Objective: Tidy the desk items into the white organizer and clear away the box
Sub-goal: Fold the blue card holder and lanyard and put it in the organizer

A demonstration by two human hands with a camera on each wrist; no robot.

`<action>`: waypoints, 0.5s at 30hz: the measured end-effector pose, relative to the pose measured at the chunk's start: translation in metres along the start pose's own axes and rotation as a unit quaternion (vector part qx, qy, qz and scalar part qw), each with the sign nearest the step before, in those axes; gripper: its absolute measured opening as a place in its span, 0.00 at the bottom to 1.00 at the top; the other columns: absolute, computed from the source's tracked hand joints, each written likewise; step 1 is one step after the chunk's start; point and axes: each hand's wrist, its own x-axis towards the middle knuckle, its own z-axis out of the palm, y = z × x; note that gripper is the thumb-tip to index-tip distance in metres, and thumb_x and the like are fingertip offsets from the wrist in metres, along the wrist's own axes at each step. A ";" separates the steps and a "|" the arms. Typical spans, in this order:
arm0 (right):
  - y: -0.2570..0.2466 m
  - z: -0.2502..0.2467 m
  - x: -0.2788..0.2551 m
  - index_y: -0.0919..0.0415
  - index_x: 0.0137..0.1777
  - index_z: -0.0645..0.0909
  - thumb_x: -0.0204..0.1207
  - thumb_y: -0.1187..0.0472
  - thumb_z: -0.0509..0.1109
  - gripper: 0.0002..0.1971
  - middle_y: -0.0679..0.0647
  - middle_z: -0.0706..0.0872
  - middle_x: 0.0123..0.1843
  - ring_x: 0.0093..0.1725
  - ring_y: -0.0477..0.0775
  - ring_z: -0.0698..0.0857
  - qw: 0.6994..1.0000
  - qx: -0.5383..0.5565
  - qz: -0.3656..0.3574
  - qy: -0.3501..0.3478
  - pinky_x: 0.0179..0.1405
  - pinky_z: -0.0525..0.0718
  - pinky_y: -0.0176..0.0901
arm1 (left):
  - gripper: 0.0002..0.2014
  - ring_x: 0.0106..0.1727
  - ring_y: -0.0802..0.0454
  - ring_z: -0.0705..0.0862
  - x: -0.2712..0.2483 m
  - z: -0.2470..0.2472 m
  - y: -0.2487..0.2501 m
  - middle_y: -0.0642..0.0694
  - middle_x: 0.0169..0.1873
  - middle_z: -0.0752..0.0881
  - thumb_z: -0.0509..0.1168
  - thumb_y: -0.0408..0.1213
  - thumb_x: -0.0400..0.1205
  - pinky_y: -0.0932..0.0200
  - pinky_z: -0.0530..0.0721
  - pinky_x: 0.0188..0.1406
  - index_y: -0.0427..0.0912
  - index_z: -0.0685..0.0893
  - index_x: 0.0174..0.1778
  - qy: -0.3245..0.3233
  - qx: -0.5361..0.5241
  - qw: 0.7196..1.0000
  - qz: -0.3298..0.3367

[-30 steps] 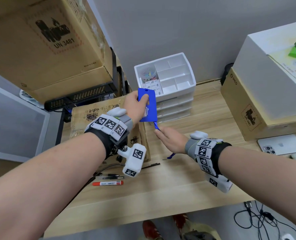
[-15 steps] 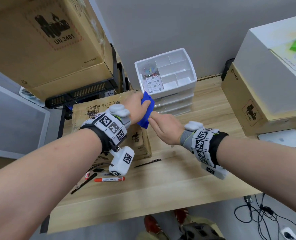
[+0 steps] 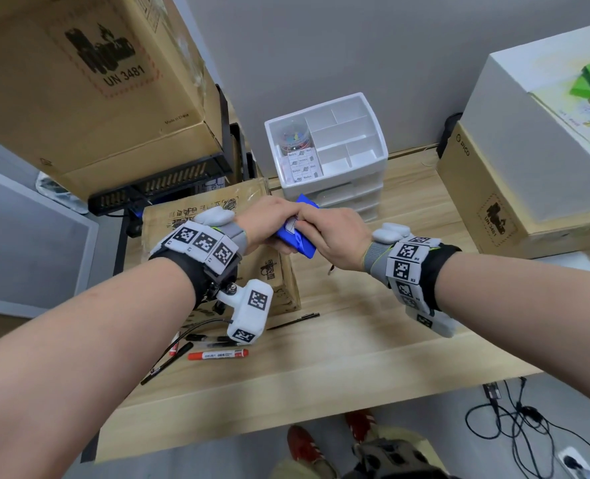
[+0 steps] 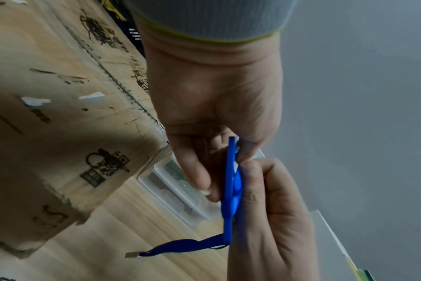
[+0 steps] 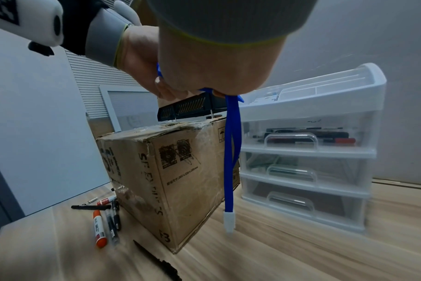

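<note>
Both hands meet over the desk, just in front of the white organizer [image 3: 335,188]. My left hand [image 3: 269,226] grips a blue card holder [image 3: 295,236] by its edge, seen end-on in the left wrist view as a thin blue card holder [image 4: 231,180]. My right hand [image 3: 331,236] pinches the holder's blue lanyard [image 5: 231,152] against the card; the strap hangs down with a white clasp at its end. The small cardboard box [image 3: 217,216] stands to the left of the organizer, under my left wrist.
Markers and pens [image 3: 217,355] lie on the desk in front of the small box. A large cardboard box [image 3: 79,81] sits on a black rack at the left. Stacked brown and white boxes [image 3: 528,150] stand at the right. Cables trail on the floor.
The blue card holder has tilted from upright to nearly flat. My right hand has moved up from the dangling strap to the card and gathered the lanyard against it.
</note>
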 end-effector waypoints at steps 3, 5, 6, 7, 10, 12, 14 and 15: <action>0.005 -0.002 -0.001 0.60 0.53 0.79 0.88 0.50 0.58 0.14 0.57 0.87 0.39 0.38 0.65 0.83 1.000 -0.007 0.014 -0.007 0.34 0.66 0.47 | 0.14 0.33 0.43 0.90 -0.001 0.002 -0.002 0.34 0.36 0.88 0.66 0.40 0.86 0.57 0.90 0.30 0.29 0.85 0.51 -0.013 -0.028 0.999 -0.016; 0.009 -0.003 0.000 0.60 0.52 0.77 0.88 0.49 0.57 0.15 0.55 0.86 0.38 0.38 0.64 0.83 0.999 -0.022 0.023 -0.013 0.33 0.70 0.49 | 0.14 0.35 0.43 0.91 -0.004 0.000 -0.003 0.33 0.38 0.89 0.64 0.39 0.87 0.59 0.90 0.30 0.28 0.85 0.53 -0.025 -0.059 0.998 -0.021; 0.010 -0.004 0.000 0.59 0.51 0.77 0.88 0.48 0.57 0.15 0.55 0.86 0.38 0.37 0.64 0.83 0.999 -0.031 0.023 -0.015 0.33 0.72 0.51 | 0.14 0.36 0.43 0.91 -0.005 0.000 -0.004 0.32 0.40 0.90 0.64 0.38 0.88 0.60 0.90 0.29 0.28 0.85 0.54 -0.030 -0.069 0.997 -0.020; 0.012 -0.004 0.000 0.58 0.51 0.77 0.88 0.47 0.56 0.16 0.54 0.86 0.37 0.37 0.63 0.83 0.999 -0.036 0.019 -0.017 0.33 0.75 0.52 | 0.14 0.36 0.43 0.92 -0.006 -0.001 -0.005 0.31 0.40 0.90 0.64 0.37 0.87 0.61 0.90 0.29 0.27 0.85 0.55 -0.036 -0.073 0.997 -0.018; 0.014 -0.002 -0.001 0.57 0.48 0.78 0.86 0.44 0.55 0.18 0.53 0.85 0.36 0.34 0.60 0.80 0.999 -0.036 -0.004 -0.019 0.32 0.75 0.51 | 0.08 0.38 0.44 0.92 -0.008 -0.001 -0.006 0.35 0.40 0.91 0.65 0.30 0.85 0.57 0.91 0.33 0.30 0.85 0.56 -0.037 -0.062 0.997 -0.014; 0.014 -0.001 -0.002 0.56 0.46 0.78 0.84 0.40 0.51 0.22 0.51 0.83 0.34 0.31 0.57 0.74 0.999 -0.038 -0.027 -0.011 0.30 0.69 0.48 | 0.08 0.40 0.45 0.91 -0.008 -0.002 -0.007 0.36 0.41 0.90 0.63 0.23 0.83 0.52 0.93 0.40 0.31 0.84 0.56 -0.042 -0.053 0.997 -0.023; 0.013 -0.001 -0.004 0.55 0.44 0.77 0.82 0.40 0.50 0.22 0.50 0.82 0.32 0.30 0.54 0.70 0.998 -0.045 -0.043 -0.004 0.29 0.64 0.45 | 0.09 0.41 0.45 0.91 -0.010 -0.002 -0.007 0.37 0.39 0.90 0.62 0.20 0.82 0.49 0.92 0.46 0.32 0.84 0.54 -0.061 -0.061 0.996 -0.032; 0.013 -0.001 -0.005 0.56 0.44 0.77 0.83 0.40 0.50 0.22 0.50 0.82 0.31 0.29 0.55 0.70 0.998 -0.047 -0.047 -0.003 0.29 0.63 0.45 | 0.09 0.40 0.46 0.92 -0.011 -0.002 -0.006 0.38 0.38 0.90 0.61 0.19 0.82 0.48 0.92 0.47 0.31 0.84 0.54 -0.065 -0.076 0.994 -0.036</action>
